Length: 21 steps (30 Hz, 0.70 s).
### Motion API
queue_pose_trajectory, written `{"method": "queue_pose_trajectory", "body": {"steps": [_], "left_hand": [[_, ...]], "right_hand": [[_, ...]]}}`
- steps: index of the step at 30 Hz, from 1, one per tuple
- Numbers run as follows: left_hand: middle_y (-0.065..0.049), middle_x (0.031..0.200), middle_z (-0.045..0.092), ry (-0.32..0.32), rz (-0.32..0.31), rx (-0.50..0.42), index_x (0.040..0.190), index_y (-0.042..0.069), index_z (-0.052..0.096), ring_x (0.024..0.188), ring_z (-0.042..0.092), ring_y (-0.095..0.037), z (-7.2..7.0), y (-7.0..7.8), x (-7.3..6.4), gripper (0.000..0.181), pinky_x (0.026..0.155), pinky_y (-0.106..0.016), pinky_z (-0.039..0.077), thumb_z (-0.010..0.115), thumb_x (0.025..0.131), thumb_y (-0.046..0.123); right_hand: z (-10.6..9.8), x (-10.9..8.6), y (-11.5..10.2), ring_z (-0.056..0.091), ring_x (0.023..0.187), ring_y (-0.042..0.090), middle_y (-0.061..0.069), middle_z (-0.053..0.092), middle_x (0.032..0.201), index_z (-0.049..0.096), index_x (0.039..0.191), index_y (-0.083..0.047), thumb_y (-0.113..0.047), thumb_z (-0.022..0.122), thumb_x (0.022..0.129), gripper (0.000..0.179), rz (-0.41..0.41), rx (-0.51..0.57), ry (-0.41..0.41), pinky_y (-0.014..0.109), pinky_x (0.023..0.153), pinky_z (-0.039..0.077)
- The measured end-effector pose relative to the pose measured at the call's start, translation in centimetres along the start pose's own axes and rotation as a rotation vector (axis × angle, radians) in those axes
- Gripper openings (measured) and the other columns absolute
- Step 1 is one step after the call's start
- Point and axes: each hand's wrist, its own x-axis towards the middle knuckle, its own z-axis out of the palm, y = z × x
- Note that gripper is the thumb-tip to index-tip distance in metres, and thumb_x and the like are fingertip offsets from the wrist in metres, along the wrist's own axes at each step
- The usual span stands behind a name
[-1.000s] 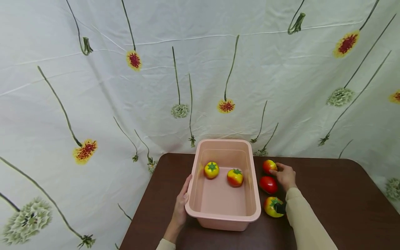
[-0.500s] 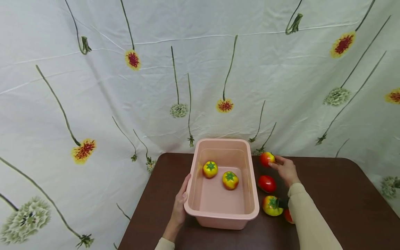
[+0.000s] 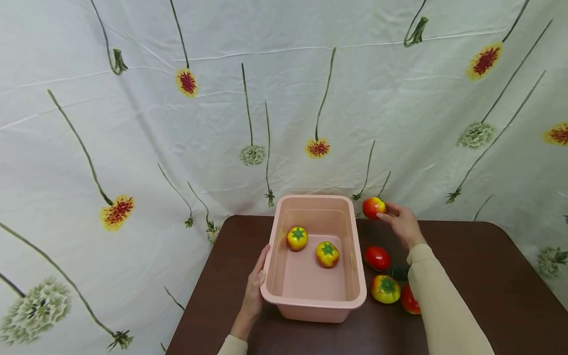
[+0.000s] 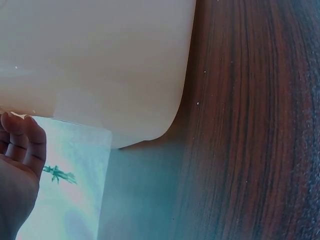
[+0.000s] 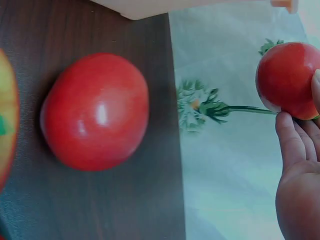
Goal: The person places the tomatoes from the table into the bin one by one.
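Observation:
My right hand (image 3: 403, 223) holds a red-and-yellow toy tomato (image 3: 372, 209) raised above the table's back edge, right of the pink plastic bin (image 3: 318, 300). In the right wrist view the fingertips and thumb pinch this tomato (image 5: 287, 75) at its side. My left hand (image 3: 255, 286) grips the bin's left rim. From the left wrist, its curled fingers (image 4: 34, 135) meet the bin's edge. Inside the bin lie two yellow tomatoes with green leaf tops, one to the left (image 3: 297, 238) and one nearer the right wall (image 3: 327, 254).
Right of the bin lie a red tomato (image 3: 377, 259), a yellow-red tomato (image 3: 386, 289) and another red one (image 3: 409, 300) partly behind my right sleeve. The dark wood table (image 3: 470, 276) ends at a pale flowered cloth (image 3: 213, 128) hanging behind it.
My right hand has lifted the tomato off the table, up and slightly left. The right-hand tomato in the bin has rolled a little left. My left hand stays on the rim.

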Motion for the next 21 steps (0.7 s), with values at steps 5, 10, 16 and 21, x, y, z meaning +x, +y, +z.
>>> {"method": "queue_pose_trajectory", "body": {"steps": [5, 10, 16, 21], "left_hand": [[-0.012, 0.163, 0.017, 0.001, -0.015, 0.000, 0.156, 0.014, 0.021, 0.144, 0.027, -0.005, 0.1, 0.2, -0.1, 0.060, 0.111, -0.014, 0.022, 0.024, 0.097, 0.026], [-0.012, 0.164, 0.016, 0.006, -0.013, 0.005, 0.156, 0.014, 0.021, 0.144, 0.026, -0.005, 0.0, 0.3, -0.1, 0.060, 0.111, -0.014, 0.022, 0.024, 0.097, 0.026], [-0.012, 0.163, 0.017, 0.004, -0.007, 0.002, 0.156, 0.014, 0.022, 0.143, 0.027, -0.003, 0.0, 0.1, 0.1, 0.060, 0.110, -0.013, 0.023, 0.024, 0.097, 0.024], [-0.012, 0.163, 0.018, 0.007, -0.010, 0.001, 0.156, 0.014, 0.023, 0.143, 0.028, 0.000, 0.0, 0.0, 0.0, 0.060, 0.110, -0.012, 0.024, 0.024, 0.097, 0.024]], "right_hand": [[0.0, 0.1, -1.2, 0.040, 0.139, 0.038, 0.024, 0.039, 0.151, 0.032, 0.150, 0.000, -0.023, 0.061, 0.095, 0.067, -0.019, 0.025, -0.006, 0.050, 0.114, 0.031], [0.4, 0.4, -2.4, 0.041, 0.139, 0.036, 0.020, 0.041, 0.151, 0.034, 0.150, -0.004, -0.028, 0.063, 0.093, 0.068, -0.034, 0.061, -0.009, 0.050, 0.114, 0.031], [1.4, 0.5, -3.9, 0.045, 0.136, 0.035, 0.020, 0.046, 0.148, 0.039, 0.148, -0.004, -0.025, 0.066, 0.091, 0.066, -0.087, 0.114, -0.008, 0.050, 0.113, 0.033], [2.5, 0.7, -4.4, 0.049, 0.132, 0.036, 0.020, 0.050, 0.144, 0.045, 0.144, -0.004, -0.023, 0.068, 0.090, 0.062, -0.114, 0.134, -0.046, 0.049, 0.111, 0.036]]}}
